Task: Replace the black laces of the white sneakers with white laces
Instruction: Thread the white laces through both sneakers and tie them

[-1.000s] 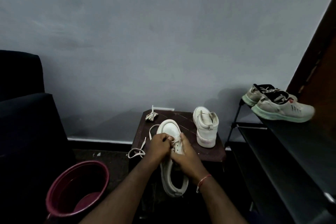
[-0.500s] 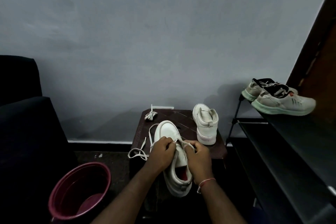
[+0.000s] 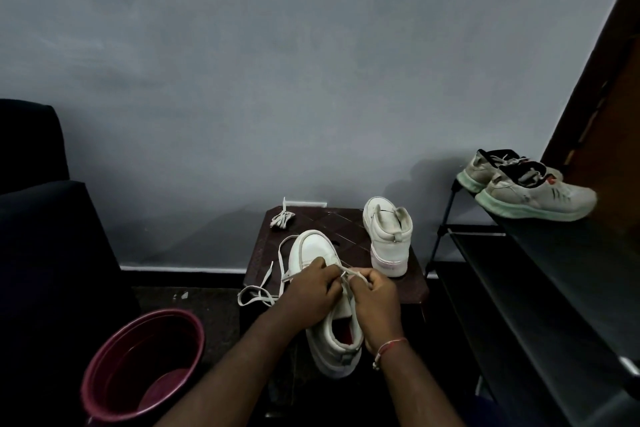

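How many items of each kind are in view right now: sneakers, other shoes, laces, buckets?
White sneakers: 2, one being laced, one standing behind it
Green-soled trainers: 2
White laces: 2, one being threaded, one bundled
Maroon bucket: 1
Total: 7

The right hand (image 3: 372, 302) has slid off the white leather sneaker's (image 3: 313, 250) opening to its right side, baring the red lining (image 3: 347, 334) beside its wrist. A short stretch of flat white lace (image 3: 348, 270) now runs pinched between it and the left hand (image 3: 311, 291).
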Demonstrator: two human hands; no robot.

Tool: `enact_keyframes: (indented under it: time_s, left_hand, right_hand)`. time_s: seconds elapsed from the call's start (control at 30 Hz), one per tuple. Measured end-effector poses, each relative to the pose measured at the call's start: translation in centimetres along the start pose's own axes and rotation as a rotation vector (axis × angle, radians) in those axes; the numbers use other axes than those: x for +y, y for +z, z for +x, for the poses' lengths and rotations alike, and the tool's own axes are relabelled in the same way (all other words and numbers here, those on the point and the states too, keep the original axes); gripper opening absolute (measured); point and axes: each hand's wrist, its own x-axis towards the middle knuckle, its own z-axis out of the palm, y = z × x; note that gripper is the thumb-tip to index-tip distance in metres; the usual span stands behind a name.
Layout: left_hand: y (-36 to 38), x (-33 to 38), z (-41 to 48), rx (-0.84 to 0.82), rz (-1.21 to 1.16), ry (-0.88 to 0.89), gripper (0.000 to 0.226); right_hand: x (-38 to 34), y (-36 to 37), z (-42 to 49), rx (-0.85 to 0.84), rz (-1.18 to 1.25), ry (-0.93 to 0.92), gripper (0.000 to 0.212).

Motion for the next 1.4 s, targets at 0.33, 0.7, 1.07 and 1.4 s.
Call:
enact_keyframes:
  time_s: [0.33,0.7,1.07,1.4]
  left_hand:
    - [-0.7,0.5,0.2,-0.026,0.108,0.07,0.022]
    - [-0.3,1.7,0.7,0.13,0.116,-0.065,0.025]
    - [0.1,2.5,0.0,0.132,0.113,-0.162,0.021]
    - [0.8,2.3,0.1,0.145,0.127,-0.176,0.022]
  right_hand:
    - [0.5,0.2,0.0,-0.023,-0.116,-0.107,0.015]
    - [-0.7,-0.2,0.3,-0.136,0.498,0.278,0.012]
    - [-1.2,-0.2,2.1,-0.209,0.014,0.135,0.011]
    - [-7.8,-4.0,2.7,0.058,0.501,-0.071,0.017]
